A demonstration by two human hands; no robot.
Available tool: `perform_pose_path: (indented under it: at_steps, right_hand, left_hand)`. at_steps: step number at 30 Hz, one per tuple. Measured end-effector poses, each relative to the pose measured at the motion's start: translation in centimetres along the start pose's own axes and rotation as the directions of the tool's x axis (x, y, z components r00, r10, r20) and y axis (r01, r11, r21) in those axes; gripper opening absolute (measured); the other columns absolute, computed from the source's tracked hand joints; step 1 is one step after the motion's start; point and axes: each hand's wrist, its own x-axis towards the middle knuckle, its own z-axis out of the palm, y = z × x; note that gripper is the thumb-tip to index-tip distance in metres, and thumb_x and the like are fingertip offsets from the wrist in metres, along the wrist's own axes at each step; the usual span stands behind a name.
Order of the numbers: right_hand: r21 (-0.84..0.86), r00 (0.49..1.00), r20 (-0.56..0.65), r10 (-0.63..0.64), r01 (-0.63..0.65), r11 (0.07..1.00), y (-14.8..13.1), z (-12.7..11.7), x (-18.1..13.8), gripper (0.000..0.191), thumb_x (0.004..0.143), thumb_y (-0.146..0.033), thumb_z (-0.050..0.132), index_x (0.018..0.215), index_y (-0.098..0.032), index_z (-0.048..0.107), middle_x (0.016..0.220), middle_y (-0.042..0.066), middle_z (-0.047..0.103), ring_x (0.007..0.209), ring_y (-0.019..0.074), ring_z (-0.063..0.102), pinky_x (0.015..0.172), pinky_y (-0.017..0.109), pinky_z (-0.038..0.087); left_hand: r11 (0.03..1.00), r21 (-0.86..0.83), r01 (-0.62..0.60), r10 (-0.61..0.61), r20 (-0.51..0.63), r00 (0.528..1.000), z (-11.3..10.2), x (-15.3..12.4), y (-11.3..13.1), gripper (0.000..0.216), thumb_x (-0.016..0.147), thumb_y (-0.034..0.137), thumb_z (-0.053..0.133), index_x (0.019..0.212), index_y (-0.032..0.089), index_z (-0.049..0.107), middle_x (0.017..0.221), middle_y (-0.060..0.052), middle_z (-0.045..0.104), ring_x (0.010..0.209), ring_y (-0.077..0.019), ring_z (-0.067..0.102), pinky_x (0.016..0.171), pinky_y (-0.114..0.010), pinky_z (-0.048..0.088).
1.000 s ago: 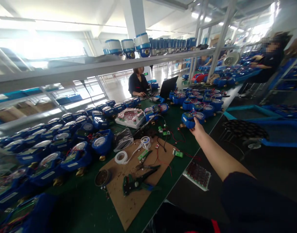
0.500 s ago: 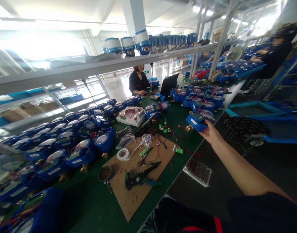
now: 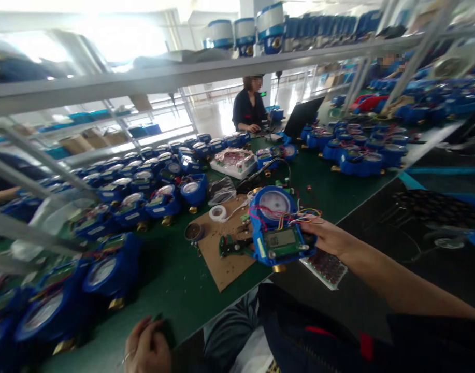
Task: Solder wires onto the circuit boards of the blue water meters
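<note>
Green table top (image 3: 178,290) lies by the left hand (image 3: 147,344) at the bottom edge, left of centre; its fingers are loosely curled, close together, and I cannot tell whether they pinch anything. Right of centre, the right hand (image 3: 326,238) is clamped on the side of a blue meter (image 3: 278,228), raised in front of a cardboard sheet (image 3: 221,264), its screen (image 3: 282,238) tilted up. Holding it well likely calls for a firm grip on the casing, not on the loose wires (image 3: 311,212), and enough height for the brass fitting (image 3: 278,268) to miss the pliers (image 3: 229,246). The right forearm (image 3: 396,277) slants in from the lower right, wrist nearly straight, gripping fingers mostly hidden. Past the meter are a tape roll (image 3: 217,213) and a small pot (image 3: 193,231); rows of similar meters (image 3: 161,199) fill the left middle. Farther off, near upper centre, another person (image 3: 248,106) is beside a laptop (image 3: 304,118).
</note>
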Motion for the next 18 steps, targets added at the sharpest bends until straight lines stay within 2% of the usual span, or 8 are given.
perform_pose_path:
  at_steps: [1,3,6,9,13,16,18]
  right_hand:
    - [-0.033,0.991,0.121,0.05,-0.046,0.998,0.9,2.1,1.1,0.038,0.063,-0.037,0.081,0.093,-0.016,0.071,0.09,0.007,0.072,0.09,0.0224,0.069,0.083,0.031,0.054]
    - [-0.113,0.943,0.296,0.151,-0.123,0.986,3.1,5.9,3.4,0.037,0.066,-0.038,0.081,0.094,-0.016,0.072,0.091,0.005,0.072,0.088,0.0185,0.069,0.08,0.026,0.054]
    - [-0.238,0.855,0.413,0.315,-0.232,0.943,6.7,11.0,6.7,0.034,0.073,-0.041,0.076,0.097,-0.018,0.073,0.095,0.004,0.073,0.084,0.0161,0.069,0.073,0.022,0.054]
    - [-0.336,0.748,0.505,0.43,-0.289,0.896,9.6,15.0,9.6,0.034,0.078,-0.042,0.072,0.1,-0.015,0.073,0.1,0.005,0.073,0.089,0.0168,0.068,0.074,0.021,0.054]
    - [-0.416,0.655,0.556,0.512,-0.314,0.854,11.3,18.2,13.0,0.031,0.078,-0.036,0.072,0.094,-0.009,0.073,0.094,0.009,0.073,0.086,0.0179,0.068,0.074,0.021,0.054]
    - [-0.448,0.605,0.541,0.584,-0.381,0.809,11.6,19.2,15.0,0.025,0.08,-0.029,0.069,0.096,-0.009,0.072,0.096,0.012,0.073,0.082,0.0201,0.069,0.072,0.026,0.057]
    - [-0.438,0.595,0.485,0.64,-0.468,0.767,11.7,19.7,15.8,0.021,0.081,-0.023,0.067,0.096,-0.01,0.071,0.096,0.013,0.072,0.082,0.0217,0.07,0.072,0.029,0.058]
  left_hand:
    - [1.0,-0.004,-0.026,0.026,0.016,1.0,-0.1,-0.2,-0.7,0.019,0.085,0.023,0.047,0.08,0.018,0.065,0.106,-0.01,0.064,0.095,-0.0281,0.062,0.085,-0.048,0.05]
    - [0.998,-0.044,-0.038,0.039,0.037,0.999,-0.9,-0.8,-1.4,0.021,0.087,0.021,0.045,0.084,0.017,0.065,0.108,-0.01,0.063,0.097,-0.025,0.062,0.089,-0.044,0.049]
    - [0.995,-0.09,-0.03,0.033,0.031,0.999,-3.2,-1.4,-0.9,0.019,0.089,0.017,0.044,0.09,0.016,0.063,0.11,-0.01,0.062,0.101,-0.0222,0.061,0.091,-0.04,0.049]
    - [0.995,-0.102,0.009,-0.008,0.003,1.0,-5.5,-1.4,0.3,0.02,0.091,0.016,0.043,0.094,0.018,0.062,0.111,-0.009,0.062,0.104,-0.0202,0.06,0.093,-0.038,0.049]
    - [0.989,-0.148,0.015,-0.021,-0.037,0.999,-7.0,0.0,1.4,0.019,0.093,0.015,0.043,0.097,0.017,0.062,0.109,-0.009,0.063,0.106,-0.019,0.06,0.095,-0.037,0.049]
    - [0.976,-0.216,-0.021,0.014,-0.031,0.999,-6.7,2.5,1.6,0.024,0.093,0.015,0.042,0.108,0.016,0.061,0.114,-0.01,0.063,0.109,-0.0178,0.059,0.098,-0.036,0.048]
    - [0.966,-0.254,-0.05,0.056,0.016,0.998,-5.8,5.0,1.6,0.029,0.093,0.014,0.041,0.116,0.016,0.059,0.12,-0.011,0.061,0.114,-0.0182,0.058,0.101,-0.036,0.047]
